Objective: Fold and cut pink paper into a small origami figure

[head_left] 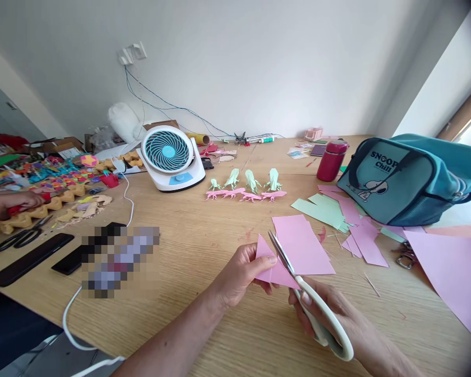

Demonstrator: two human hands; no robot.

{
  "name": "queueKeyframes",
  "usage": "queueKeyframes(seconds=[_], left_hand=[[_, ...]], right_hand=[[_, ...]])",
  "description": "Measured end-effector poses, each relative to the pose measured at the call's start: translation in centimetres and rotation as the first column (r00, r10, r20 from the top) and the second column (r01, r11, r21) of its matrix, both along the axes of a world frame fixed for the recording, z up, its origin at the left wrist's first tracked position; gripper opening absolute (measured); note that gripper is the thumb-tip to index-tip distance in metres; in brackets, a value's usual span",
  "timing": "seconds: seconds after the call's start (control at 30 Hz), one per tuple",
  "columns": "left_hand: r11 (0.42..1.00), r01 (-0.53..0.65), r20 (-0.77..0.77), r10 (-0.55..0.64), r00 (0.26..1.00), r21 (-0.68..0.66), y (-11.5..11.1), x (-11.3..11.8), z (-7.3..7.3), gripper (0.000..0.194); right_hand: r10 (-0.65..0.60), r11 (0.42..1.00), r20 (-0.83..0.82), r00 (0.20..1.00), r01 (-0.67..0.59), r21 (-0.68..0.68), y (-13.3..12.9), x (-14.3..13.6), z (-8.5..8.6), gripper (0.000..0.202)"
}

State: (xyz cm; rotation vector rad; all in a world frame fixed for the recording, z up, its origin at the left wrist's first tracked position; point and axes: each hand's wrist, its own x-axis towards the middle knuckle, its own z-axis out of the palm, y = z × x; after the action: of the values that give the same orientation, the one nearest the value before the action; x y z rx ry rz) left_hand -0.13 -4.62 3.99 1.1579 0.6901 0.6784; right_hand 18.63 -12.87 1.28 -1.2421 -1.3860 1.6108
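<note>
Between its thumb and fingers, my left hand (245, 269) pinches a folded piece of pink paper (265, 264) with a pointed top. White-handled scissors (325, 319) are gripped in my right hand (329, 309), their blades pointing up and left along the paper's right edge. Whether the blades are cutting into the paper I cannot tell. Just beyond lies a stack of pink paper sheets (304, 245) on the wooden table (172, 324). Farther back stand several green origami figures (252, 180), with a row of pink origami figures (251, 197) in front of them.
A white fan (170, 157) stands back left. At right are a red flask (332, 159), a teal bag (408, 178), and green and pink paper scraps (367, 238). Black scissors (21, 238) and another person's hand (27, 199) are at far left. A white cable (68, 319) crosses the table's edge.
</note>
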Motion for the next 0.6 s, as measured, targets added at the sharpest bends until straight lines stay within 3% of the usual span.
queueKeyframes(seconds=[0.1, 0.23, 0.37, 0.6], left_hand=[[0.998, 0.0, 0.032, 0.002, 0.999, -0.057, -0.1, 0.1, 0.0, 0.028], [0.995, 0.004, 0.043, 0.0, 0.999, -0.104, -0.3, 0.1, -0.1, 0.028], [0.995, 0.011, 0.012, -0.01, 1.0, -0.102, -0.4, 0.2, 0.0, 0.028], [0.998, 0.035, -0.011, -0.036, 0.999, -0.061, -0.6, 0.2, 0.3, 0.029]], right_hand=[[0.014, 1.0, 0.07, 0.997, -0.015, 0.02, -0.3, -0.1, 0.8, 0.049], [0.038, 0.999, 0.038, 0.999, -0.038, 0.006, -0.7, -0.6, 1.3, 0.053], [-0.018, 1.0, 0.066, 0.998, 0.018, 0.0, -1.1, -0.7, 1.2, 0.057], [0.03, 0.999, 0.17, 0.985, -0.033, 0.015, -1.1, -0.3, 0.9, 0.051]])
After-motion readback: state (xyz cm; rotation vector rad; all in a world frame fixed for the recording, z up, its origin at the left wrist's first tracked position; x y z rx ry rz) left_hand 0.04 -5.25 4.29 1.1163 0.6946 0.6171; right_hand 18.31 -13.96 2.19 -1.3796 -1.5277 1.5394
